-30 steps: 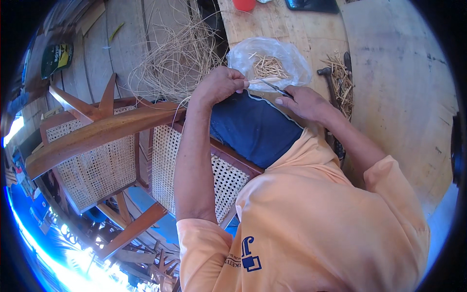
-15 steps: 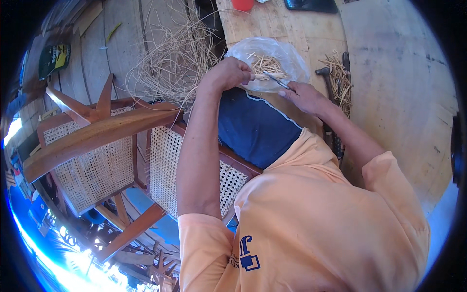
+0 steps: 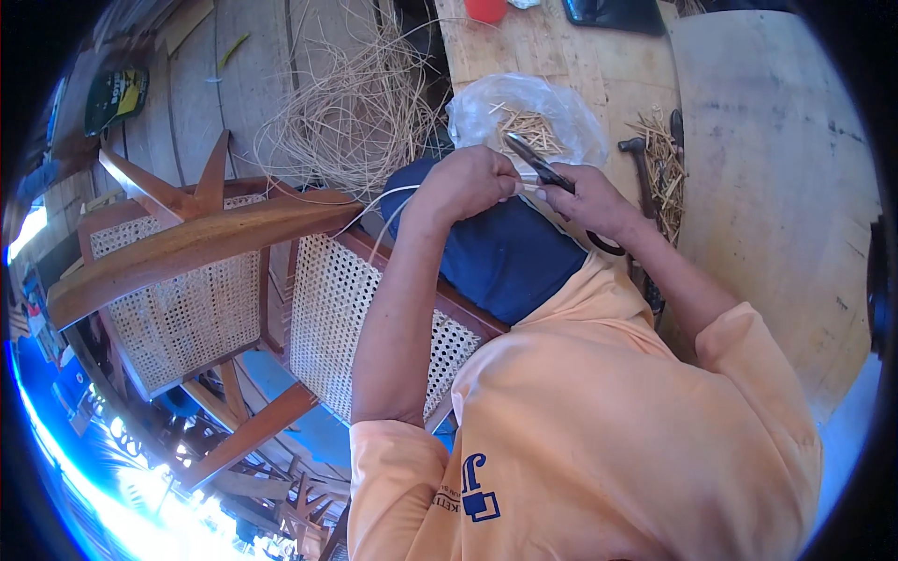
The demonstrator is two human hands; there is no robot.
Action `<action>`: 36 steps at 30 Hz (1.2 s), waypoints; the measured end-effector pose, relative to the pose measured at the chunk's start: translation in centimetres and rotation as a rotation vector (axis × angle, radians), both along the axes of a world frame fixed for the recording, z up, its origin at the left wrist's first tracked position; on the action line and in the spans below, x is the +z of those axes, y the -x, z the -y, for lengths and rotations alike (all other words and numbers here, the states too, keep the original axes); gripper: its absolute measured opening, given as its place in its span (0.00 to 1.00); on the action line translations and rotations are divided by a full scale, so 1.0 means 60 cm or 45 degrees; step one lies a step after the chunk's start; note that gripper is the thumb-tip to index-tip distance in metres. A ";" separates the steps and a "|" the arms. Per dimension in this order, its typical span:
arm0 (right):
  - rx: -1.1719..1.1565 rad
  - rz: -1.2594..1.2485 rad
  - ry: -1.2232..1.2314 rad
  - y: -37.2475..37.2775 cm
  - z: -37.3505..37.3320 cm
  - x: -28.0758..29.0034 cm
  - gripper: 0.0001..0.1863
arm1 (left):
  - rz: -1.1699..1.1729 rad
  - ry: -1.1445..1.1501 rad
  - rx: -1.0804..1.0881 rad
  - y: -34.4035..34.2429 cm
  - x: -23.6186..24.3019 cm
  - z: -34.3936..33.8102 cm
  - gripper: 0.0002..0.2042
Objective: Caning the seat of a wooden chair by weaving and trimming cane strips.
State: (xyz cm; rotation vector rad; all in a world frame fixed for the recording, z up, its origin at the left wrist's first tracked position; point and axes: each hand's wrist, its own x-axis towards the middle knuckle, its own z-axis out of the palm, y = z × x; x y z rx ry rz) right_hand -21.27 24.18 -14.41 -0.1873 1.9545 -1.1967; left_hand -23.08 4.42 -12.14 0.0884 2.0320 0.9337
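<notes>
My left hand (image 3: 477,182) is closed on a pale cane strip (image 3: 393,192) over my dark-clad leg (image 3: 500,266); the strip loops left and down toward a wooden chair's woven cane panel (image 3: 332,313). My right hand (image 3: 589,201) is closed on dark-handled scissors (image 3: 547,168), their blades pointing up and left and one handle loop below my fingers. The strip reaches across to my right fingers. Just beyond my hands is a clear plastic bag (image 3: 571,112) holding cut sticks (image 3: 519,123).
A tangle of cane strands (image 3: 341,117) lies on floorboards (image 3: 243,112). Another chair panel (image 3: 187,318) and curved wooden frame (image 3: 159,266) are at left. At right lie a hammer (image 3: 632,147), loose sticks (image 3: 669,187) and plywood (image 3: 767,187). A red container (image 3: 485,9) stands at the top.
My hands have drawn down and right, away from the bag. The scissors now tilt upward, clear of the strip's end, and a looped strip shows left of my left hand.
</notes>
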 end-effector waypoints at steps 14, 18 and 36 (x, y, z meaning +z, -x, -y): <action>-0.121 0.161 -0.021 0.027 0.006 -0.008 0.10 | -0.230 0.118 0.124 0.000 -0.026 0.013 0.10; -0.081 -0.167 -0.012 0.020 -0.025 -0.001 0.15 | -0.146 -0.019 0.250 0.009 -0.034 0.029 0.10; 0.392 -0.128 -0.467 0.015 -0.011 0.007 0.26 | 0.019 -0.164 0.448 0.015 -0.043 0.045 0.10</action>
